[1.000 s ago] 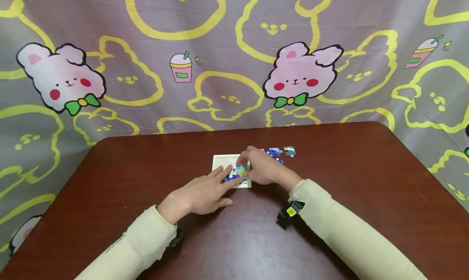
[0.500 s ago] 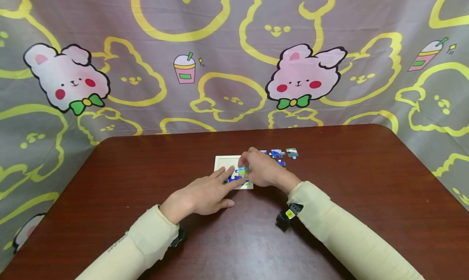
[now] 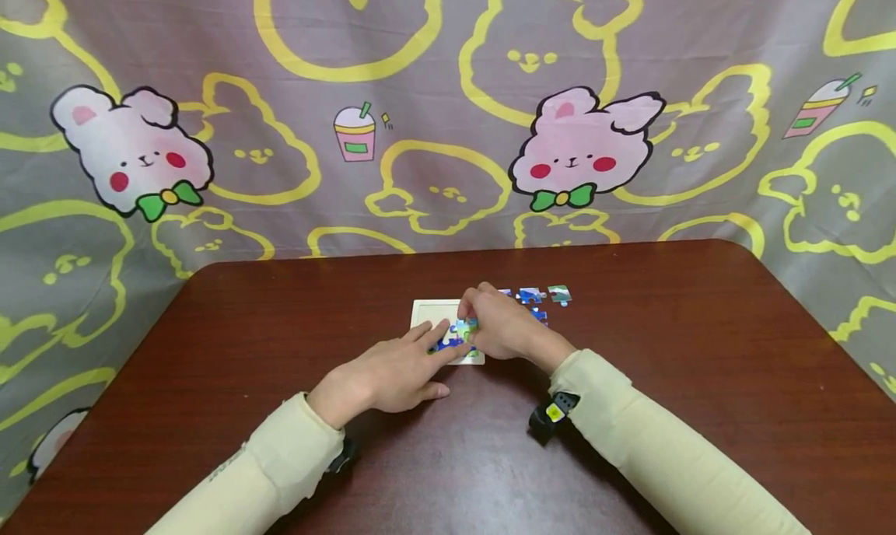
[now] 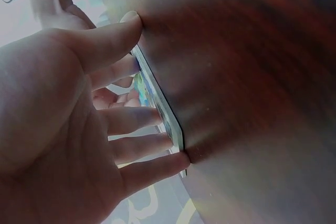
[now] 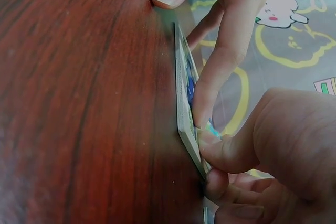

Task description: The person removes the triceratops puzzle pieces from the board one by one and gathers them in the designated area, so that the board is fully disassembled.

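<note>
A white puzzle tray (image 3: 425, 312) lies on the table with blue and green pieces (image 3: 448, 344) in its near part. The left hand (image 3: 388, 373) rests over the tray's near left side, fingers spread, fingertips on the pieces and rim; its thumb touches the table. At the tray's right side the right hand (image 3: 509, 325) pinches a green and light-blue puzzle piece (image 3: 465, 329) between thumb and curled fingers, low over the tray. In the right wrist view only a teal bit of this piece (image 5: 213, 128) shows by the thumb; the rest is hidden.
Several loose puzzle pieces (image 3: 531, 295) lie on the brown table (image 3: 630, 302) behind and right of the right hand, one green piece (image 3: 559, 293) farthest right. A patterned curtain (image 3: 434, 107) hangs behind the table's far edge.
The head view has shifted slightly. Both hands stay in nearly the same place on the tray; the right fingers have moved only a little around the green and light-blue piece.
</note>
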Demonstrator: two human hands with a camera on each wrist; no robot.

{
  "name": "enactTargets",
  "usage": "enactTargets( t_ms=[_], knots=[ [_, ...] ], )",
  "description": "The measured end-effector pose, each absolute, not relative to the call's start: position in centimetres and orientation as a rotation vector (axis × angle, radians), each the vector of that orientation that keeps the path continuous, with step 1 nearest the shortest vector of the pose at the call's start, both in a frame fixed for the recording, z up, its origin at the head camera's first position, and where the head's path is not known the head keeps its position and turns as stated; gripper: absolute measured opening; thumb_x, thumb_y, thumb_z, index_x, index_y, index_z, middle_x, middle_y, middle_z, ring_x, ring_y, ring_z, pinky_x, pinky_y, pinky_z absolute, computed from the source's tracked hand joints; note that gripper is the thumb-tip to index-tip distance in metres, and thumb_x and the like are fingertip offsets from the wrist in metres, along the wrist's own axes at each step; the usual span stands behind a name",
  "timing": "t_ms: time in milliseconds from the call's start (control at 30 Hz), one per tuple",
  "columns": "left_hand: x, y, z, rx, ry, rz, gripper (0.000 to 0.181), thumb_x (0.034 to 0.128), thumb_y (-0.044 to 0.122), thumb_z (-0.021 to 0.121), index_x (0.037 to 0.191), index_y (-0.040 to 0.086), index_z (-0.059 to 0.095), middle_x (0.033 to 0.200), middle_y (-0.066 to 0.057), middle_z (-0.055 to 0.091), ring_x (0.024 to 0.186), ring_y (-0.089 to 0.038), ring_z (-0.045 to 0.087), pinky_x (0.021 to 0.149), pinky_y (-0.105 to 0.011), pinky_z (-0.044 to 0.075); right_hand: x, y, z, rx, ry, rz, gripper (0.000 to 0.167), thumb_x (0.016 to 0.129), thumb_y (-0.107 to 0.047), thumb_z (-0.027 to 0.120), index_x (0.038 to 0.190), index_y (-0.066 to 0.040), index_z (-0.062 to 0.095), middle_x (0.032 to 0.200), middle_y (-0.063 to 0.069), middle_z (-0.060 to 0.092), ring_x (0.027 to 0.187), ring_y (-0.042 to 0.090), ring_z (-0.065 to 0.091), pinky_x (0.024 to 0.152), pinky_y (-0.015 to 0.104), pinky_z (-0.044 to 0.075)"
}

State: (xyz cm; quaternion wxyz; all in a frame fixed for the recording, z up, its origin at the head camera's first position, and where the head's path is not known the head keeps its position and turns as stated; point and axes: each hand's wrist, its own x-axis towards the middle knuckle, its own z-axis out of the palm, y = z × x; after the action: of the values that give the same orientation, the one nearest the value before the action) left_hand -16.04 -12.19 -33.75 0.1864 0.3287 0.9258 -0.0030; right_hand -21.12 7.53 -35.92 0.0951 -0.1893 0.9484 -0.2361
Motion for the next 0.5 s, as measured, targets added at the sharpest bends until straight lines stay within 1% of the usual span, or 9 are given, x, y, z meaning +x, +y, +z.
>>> enactTargets(
  t_ms=[133, 367, 500],
  knots=[
    [-16.01, -12.24, -33.78, 0.938, 2.612, -0.010, 0.065, 0.1085, 0.042, 0.060, 0.168, 0.033, 0.033, 0.179, -0.013, 0.020, 0.163, -0.039, 0.026, 0.115, -0.056, 0.050, -21.07, 7.50, -35.84, -0.553, 2.799, -0.718, 0.030, 0.088, -0.002, 0.075, 0.113, -0.014, 0.062, 0.114, 0.006, 0.060, 0.089, 0.021, 0.058, 0.078, 0.034, 0.050],
    [-16.02, -12.16, -33.79, 0.948, 2.619, -0.013, 0.066, 0.1084, 0.042, 0.060, 0.168, 0.033, 0.033, 0.178, -0.013, 0.021, 0.163, -0.039, 0.027, 0.114, -0.055, 0.051, -21.06, 7.79, -35.69, -0.606, 2.800, -0.713, 0.030, 0.090, -0.002, 0.076, 0.114, -0.014, 0.061, 0.095, 0.003, 0.067, 0.078, 0.020, 0.060, 0.071, 0.032, 0.048],
    [-16.04, -12.15, -33.82, 0.937, 2.616, -0.017, 0.066, 0.1087, 0.042, 0.059, 0.168, 0.033, 0.033, 0.179, -0.013, 0.020, 0.164, -0.038, 0.026, 0.113, -0.055, 0.051, -21.04, 7.79, -35.61, -0.604, 2.779, -0.720, 0.030, 0.091, -0.002, 0.076, 0.116, -0.014, 0.063, 0.095, 0.003, 0.068, 0.078, 0.019, 0.061, 0.071, 0.031, 0.049]
  ],
)
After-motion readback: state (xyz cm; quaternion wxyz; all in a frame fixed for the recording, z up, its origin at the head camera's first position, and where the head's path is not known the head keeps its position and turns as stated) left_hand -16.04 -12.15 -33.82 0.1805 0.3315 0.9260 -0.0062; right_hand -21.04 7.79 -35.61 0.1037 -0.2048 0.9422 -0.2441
